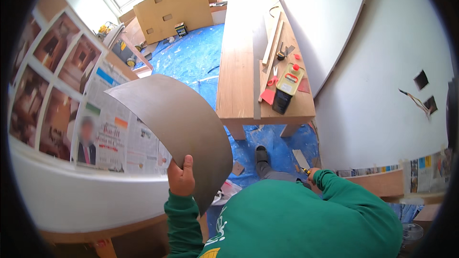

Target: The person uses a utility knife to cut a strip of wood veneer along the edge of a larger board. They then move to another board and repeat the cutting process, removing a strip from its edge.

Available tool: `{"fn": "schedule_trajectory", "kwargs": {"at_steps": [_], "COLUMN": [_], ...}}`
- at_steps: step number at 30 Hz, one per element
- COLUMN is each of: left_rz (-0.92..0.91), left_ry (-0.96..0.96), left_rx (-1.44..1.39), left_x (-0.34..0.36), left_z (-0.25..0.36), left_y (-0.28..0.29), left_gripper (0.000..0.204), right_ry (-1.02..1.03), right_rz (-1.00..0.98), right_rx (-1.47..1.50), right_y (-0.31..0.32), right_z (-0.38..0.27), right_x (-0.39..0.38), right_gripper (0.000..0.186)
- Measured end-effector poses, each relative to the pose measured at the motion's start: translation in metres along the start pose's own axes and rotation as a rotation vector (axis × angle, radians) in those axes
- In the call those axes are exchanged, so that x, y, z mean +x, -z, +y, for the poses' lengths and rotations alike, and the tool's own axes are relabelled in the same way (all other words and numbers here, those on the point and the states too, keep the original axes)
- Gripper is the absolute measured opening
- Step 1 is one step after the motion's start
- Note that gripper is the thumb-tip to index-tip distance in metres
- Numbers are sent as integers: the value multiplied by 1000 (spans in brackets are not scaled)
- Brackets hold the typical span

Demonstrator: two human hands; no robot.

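My left hand point(181, 177) is closed on the lower edge of a thin, bendy grey-brown sheet point(186, 110), thumb up along its face. The sheet bows in a wide curve on the left, in front of a wall covered with newspaper point(114, 141). My right hand point(313, 175) is low on the right and closed around a small yellow-and-black tool point(305, 170). Its exact kind is too small to make out. Close by that hand, a pale flat strip point(300, 159) lies on the floor sheeting.
A long wooden bench point(236, 76) carries wood strips point(271, 38), red-handled scissors point(273, 77), a red plastic piece point(267, 96) and a rectangular can point(290, 80). Blue sheeting point(186, 57) covers the floor. A cardboard panel point(174, 9) leans at the back. Wires point(417, 101) protrude from the right wall.
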State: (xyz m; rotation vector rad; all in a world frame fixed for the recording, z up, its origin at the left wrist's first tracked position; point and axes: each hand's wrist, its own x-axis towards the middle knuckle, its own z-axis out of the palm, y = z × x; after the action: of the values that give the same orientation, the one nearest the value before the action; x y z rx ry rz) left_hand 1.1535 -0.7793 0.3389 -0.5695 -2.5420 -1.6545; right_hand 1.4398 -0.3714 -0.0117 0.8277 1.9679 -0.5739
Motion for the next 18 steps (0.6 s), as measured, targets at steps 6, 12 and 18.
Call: {"fn": "schedule_trajectory", "kwargs": {"at_steps": [6,12,18], "left_rz": [-21,-62,-208], "left_ry": [-38,-33,51], "left_rx": [-76,-199,-605], "left_x": [163,327,471], "left_z": [33,42,-6], "left_y": [-36,-75,-133], "left_gripper": [36,37,48], "right_ry": [-45,-121,-260], "right_rz": [-111,-239,-173], "right_rx": [129,440,735], "right_y": [56,91,54], "right_z": [-47,-69,-83], "right_x": [83,116,114], "right_gripper": [21,17,19]}}
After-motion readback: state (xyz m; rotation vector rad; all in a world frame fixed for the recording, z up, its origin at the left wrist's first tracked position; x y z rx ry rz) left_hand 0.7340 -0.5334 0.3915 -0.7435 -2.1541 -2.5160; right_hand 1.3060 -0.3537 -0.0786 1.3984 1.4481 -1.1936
